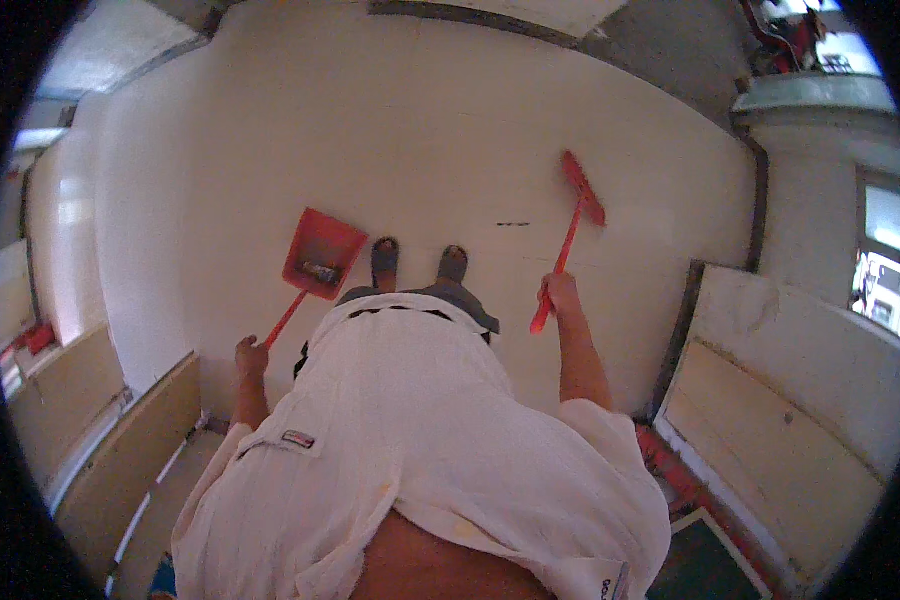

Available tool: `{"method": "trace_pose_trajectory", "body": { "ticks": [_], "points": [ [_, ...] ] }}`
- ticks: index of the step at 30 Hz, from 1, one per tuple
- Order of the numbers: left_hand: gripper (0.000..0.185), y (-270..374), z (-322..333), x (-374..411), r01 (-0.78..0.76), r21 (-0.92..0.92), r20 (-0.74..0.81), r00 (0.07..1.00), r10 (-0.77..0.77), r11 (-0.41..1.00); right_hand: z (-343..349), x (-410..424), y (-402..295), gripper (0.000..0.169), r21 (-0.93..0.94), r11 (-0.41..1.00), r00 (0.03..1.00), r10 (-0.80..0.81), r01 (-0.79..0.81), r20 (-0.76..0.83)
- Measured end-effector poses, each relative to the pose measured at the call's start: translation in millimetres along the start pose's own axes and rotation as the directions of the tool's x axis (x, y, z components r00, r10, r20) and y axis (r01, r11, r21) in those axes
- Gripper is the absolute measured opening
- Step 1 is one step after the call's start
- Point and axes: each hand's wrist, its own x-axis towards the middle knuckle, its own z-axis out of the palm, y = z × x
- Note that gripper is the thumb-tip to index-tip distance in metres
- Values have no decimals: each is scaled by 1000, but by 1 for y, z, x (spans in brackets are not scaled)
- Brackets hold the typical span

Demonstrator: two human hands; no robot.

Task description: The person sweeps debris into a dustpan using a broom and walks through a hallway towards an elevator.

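My left hand [251, 355] is closed around the handle end of a red long-handled dustpan [336, 238]. The pan lies left of my feet, with some dark and pale debris in it. In my right hand [560, 294] is the handle of a red broom [583, 189], its head turned at a slant ahead and to the right. A small dark strip of dirt or debris [512, 224] lies on the pale floor between my feet and the broom head.
My sandalled feet [420, 259] stand on the floor. Walls with a dark skirting [760, 202] border it at the right and far side. Board panels [146, 427] stand low at the left, another board [772, 420] at the right. A dark framed mat or panel [705, 559] lies lower right.
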Motion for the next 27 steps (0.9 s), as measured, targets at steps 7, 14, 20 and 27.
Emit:
{"method": "trace_pose_trajectory", "body": {
  "ticks": [7, 14, 20, 27],
  "points": [
    [44, -15, 31, 11, 138, -173, 101, 987, -122, 975, 46, -118, -18, 12, 82, 993, 965, 64, -87, 254],
    [48, -8, 39, 2, 108, -132, 54, 993, -102, 985, 98, -149, -85, 33, -169, 981, 831, 15, 96, 556],
    [45, -25, 36, -17, 265, -290, 132, 963, -236, 920, 182, -129, -127, 58, -363, 804, 630, -19, 471, 776],
    [45, -56, 49, -32, 233, -176, 42, 972, -229, 956, 253, -66, -101, 60, -563, 272, 614, -161, 780, 773]
  ]
}}
